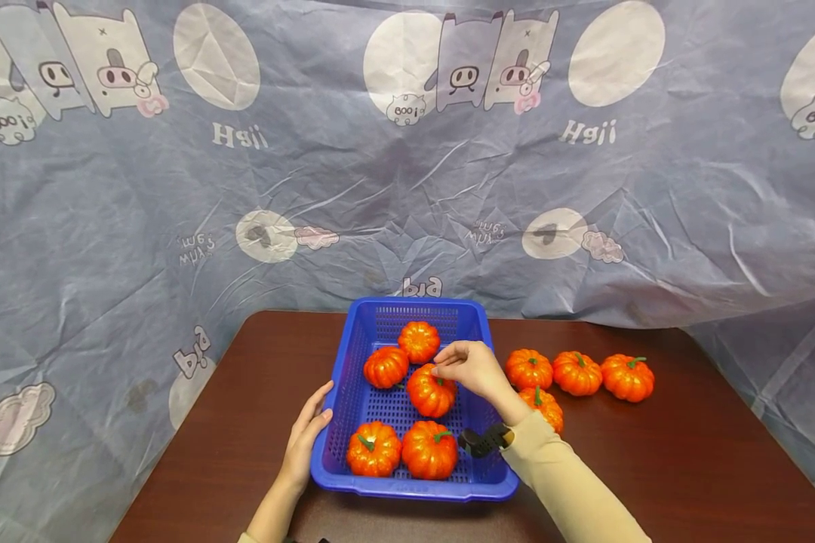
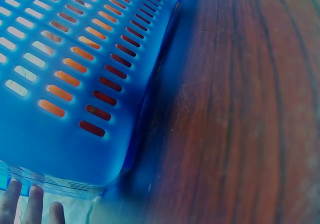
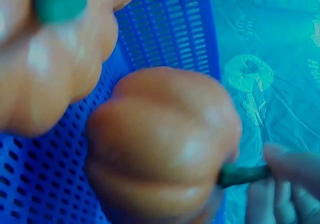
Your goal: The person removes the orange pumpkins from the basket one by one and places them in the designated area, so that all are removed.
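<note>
A blue plastic basket [image 1: 414,489] with slotted walls stands on the table and holds several small orange pumpkins. My right hand [image 1: 474,369] reaches over its right side and pinches the green stem [image 3: 245,175] of one pumpkin [image 1: 429,391] between thumb and fingers. That pumpkin [image 3: 165,144] is tilted, its stem toward the hand. Against the left rim rests my left hand [image 1: 302,445], with straight fingers [image 2: 34,206] touching the basket's edge. Around the held pumpkin lie other pumpkins: one at the back [image 1: 418,342], one to the left [image 1: 385,367] and two in front [image 1: 430,450].
Right of the basket, several more pumpkins sit on the brown wooden table [image 1: 686,452]: three in a row, including the farthest right [image 1: 628,377], and one nearer [image 1: 543,408], partly behind the right forearm. A grey-blue patterned cloth [image 1: 380,188] hangs behind the table.
</note>
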### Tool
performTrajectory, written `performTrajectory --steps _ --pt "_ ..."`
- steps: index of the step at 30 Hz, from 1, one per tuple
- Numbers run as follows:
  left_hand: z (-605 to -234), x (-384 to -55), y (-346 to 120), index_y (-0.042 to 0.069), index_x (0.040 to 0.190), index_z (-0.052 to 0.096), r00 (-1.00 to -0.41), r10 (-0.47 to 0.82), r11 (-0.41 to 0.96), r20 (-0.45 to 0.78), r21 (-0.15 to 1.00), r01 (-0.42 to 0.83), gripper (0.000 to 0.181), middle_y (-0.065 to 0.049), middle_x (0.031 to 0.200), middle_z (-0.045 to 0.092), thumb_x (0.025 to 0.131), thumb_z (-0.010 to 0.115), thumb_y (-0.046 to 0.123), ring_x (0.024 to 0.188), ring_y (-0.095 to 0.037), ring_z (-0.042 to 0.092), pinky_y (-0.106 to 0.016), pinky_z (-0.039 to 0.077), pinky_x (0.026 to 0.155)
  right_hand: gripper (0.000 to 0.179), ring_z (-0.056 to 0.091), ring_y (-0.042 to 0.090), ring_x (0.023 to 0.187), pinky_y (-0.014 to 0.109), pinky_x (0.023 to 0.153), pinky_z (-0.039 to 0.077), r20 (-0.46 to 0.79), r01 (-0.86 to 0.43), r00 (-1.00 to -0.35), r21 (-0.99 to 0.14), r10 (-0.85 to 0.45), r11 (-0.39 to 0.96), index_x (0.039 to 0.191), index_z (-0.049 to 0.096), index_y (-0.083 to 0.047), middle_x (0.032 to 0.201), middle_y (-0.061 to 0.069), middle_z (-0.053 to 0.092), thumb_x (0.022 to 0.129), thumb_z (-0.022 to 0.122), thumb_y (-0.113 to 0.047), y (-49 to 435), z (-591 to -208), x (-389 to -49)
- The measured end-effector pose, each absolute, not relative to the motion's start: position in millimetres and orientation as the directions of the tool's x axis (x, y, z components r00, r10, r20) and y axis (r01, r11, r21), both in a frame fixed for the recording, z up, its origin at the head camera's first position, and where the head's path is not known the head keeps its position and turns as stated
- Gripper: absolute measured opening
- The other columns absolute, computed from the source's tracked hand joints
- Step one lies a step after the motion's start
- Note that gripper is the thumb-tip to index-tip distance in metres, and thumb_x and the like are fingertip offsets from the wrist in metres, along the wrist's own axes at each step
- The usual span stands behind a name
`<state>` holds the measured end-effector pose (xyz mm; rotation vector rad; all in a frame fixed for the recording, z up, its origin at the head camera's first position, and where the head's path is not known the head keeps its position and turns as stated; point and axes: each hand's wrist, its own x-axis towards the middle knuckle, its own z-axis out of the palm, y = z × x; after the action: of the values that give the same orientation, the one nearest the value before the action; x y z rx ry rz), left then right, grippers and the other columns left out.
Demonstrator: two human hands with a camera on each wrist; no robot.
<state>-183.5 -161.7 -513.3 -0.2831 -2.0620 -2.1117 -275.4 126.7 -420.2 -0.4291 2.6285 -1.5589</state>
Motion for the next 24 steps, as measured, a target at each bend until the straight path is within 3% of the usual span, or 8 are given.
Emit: performTrajectory --steps 7,12,19,24 --pt "-512.5 -182.9 -161.3 0.011 0.141 0.039 -0.966 0.011 -0.032 0.260 0.965 0.259 0.045 -0.010 0.151 0.028 0.097 0.041 0.014 0.140 -0.024 0.015 -0.009 0.021 0.101 0.020 0.067 0.022 0.071 0.032 0.064 0.053 0.093 -0.175 -0.967 -0.919 -0.238 0.353 0.087 0.067 -0.001 0.081 0.007 0.069 0.073 0.078 -0.009 131.8 -404.5 -264.2" --pt "-512.4 -182.7 -161.0 0.011 0.141 0.039 -0.966 0.010 -0.031 0.258 0.966 0.257 0.045 -0.010 0.151 0.027 0.097 0.041 0.014 0.140 -0.024 0.015 -0.009 0.021 0.100 0.020 0.066 0.018 0.069 0.028 0.063 0.053 0.137 -0.189 -0.971 -0.941 -0.194 0.281 0.087 0.065 0.001 0.079 0.008 0.068 0.074 0.078 -0.007 143.2 -387.9 -255.4" --pt "-513.4 -182.6 -161.0 0.010 0.141 0.038 -0.967 0.016 -0.067 0.256 0.965 0.254 0.045 -0.011 0.151 0.027 0.097 0.042 0.015 0.133 -0.002 0.027 -0.012 0.025 0.101 0.026 0.065 0.014 0.065 0.026 0.061 0.053 0.188 -0.204 -0.977 -0.962 -0.099 0.180 0.090 0.061 0.007 0.075 0.004 0.068 0.076 0.077 -0.007 167.8 -371.3 -244.0" --pt "-513.9 -182.8 -161.0 0.010 0.141 0.038 -0.966 0.020 -0.074 0.258 0.964 0.256 0.045 -0.011 0.150 0.027 0.097 0.041 0.015 0.130 0.001 0.031 -0.013 0.028 0.100 0.026 0.065 0.015 0.064 0.027 0.062 0.054 0.232 -0.229 -0.973 -0.958 -0.001 0.173 0.088 0.059 0.006 0.072 -0.002 0.067 0.075 0.078 -0.007 186.2 -369.1 -235.7"
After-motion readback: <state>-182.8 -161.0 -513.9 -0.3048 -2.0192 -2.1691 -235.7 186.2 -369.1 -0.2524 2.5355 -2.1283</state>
